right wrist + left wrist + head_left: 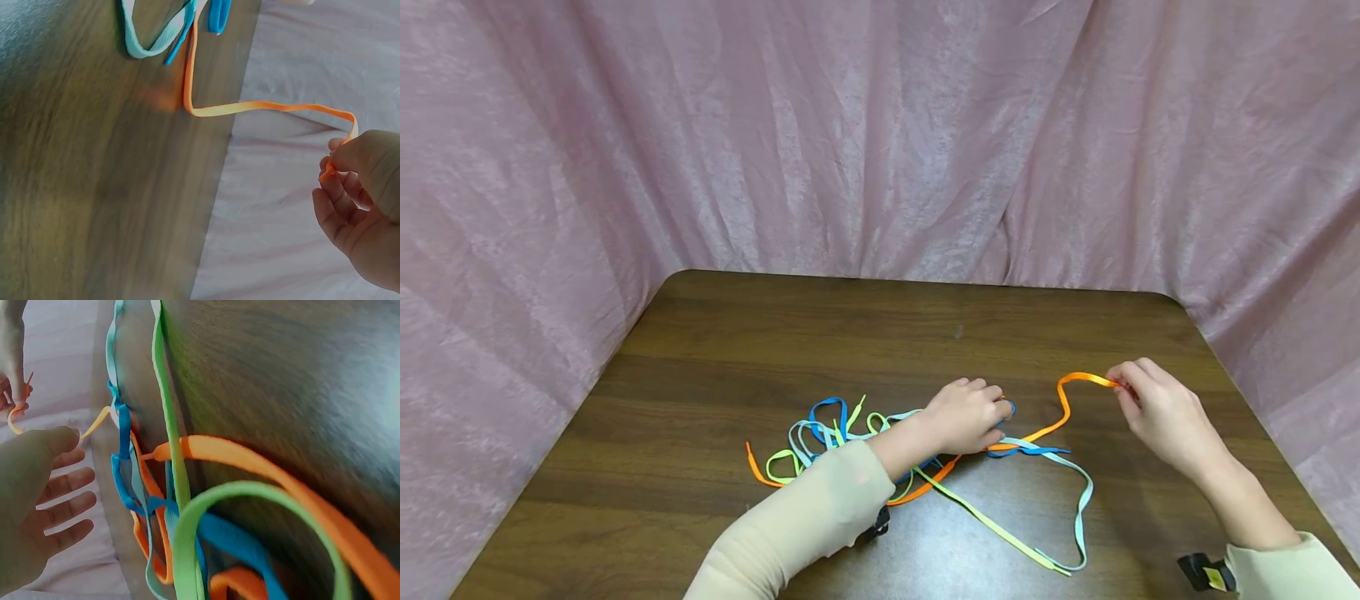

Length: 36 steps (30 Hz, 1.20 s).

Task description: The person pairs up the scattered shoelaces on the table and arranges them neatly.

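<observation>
My right hand pinches the end of an orange shoelace between thumb and fingers at the right of the table. From there the lace sags and runs back left into a tangle of flat shoelaces. Over the right part of that tangle is my left hand, its fingers loosely extended with nothing held in the left wrist view. A lime-green shoelace and a light blue shoelace trail toward the front. The darker blue shoelace crosses the orange one. My left forearm hides part of the tangle.
The brown wooden table has rounded far corners. Pink velvety curtain hangs behind it and along both sides. Another orange lace end lies at the tangle's left side.
</observation>
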Motion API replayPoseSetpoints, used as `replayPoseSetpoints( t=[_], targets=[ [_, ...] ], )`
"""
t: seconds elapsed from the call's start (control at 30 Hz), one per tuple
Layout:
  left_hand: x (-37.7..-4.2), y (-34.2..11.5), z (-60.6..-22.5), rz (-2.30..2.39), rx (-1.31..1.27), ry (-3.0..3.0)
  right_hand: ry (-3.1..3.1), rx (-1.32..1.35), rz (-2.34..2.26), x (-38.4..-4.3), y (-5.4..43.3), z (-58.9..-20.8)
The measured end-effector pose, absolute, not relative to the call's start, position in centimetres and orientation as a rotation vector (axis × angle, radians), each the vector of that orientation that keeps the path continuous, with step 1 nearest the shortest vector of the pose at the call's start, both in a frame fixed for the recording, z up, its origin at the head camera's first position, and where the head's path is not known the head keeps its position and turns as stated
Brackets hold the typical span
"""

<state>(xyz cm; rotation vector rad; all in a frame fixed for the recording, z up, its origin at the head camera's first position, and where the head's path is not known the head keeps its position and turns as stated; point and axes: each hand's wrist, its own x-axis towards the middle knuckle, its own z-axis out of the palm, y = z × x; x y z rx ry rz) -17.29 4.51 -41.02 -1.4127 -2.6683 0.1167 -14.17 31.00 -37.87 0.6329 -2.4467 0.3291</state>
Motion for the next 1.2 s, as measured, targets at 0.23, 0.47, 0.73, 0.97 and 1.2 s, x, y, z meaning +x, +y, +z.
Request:
replayPoseSetpoints(
  t=[0.23,0.47,0.73,0.97,1.2],
  targets=[
    [-17.8,6.1,-41.3,0.118,-1.368,-2.758,-2.473,0.601,0.312,-14.2,32.2,-38.5],
    [-18.2,8.0,-41.8,0.087,-1.302,-2.838,-2.497,0.57,0.317,-14.3,33.4,-39.3],
    [-18.0,9.9,-42.1,0.091,-1.201,-2.886,-2.518,0.523,0.319,-14.2,34.3,-40.0],
    [-17.6,10.9,-42.6,0.147,-1.127,-2.959,-2.521,0.503,0.334,-14.3,34.7,-40.6],
    [-17.5,11.4,-43.1,0.185,-1.055,-2.961,-2.543,0.489,0.343,-14.4,34.7,-40.9]
  ],
)
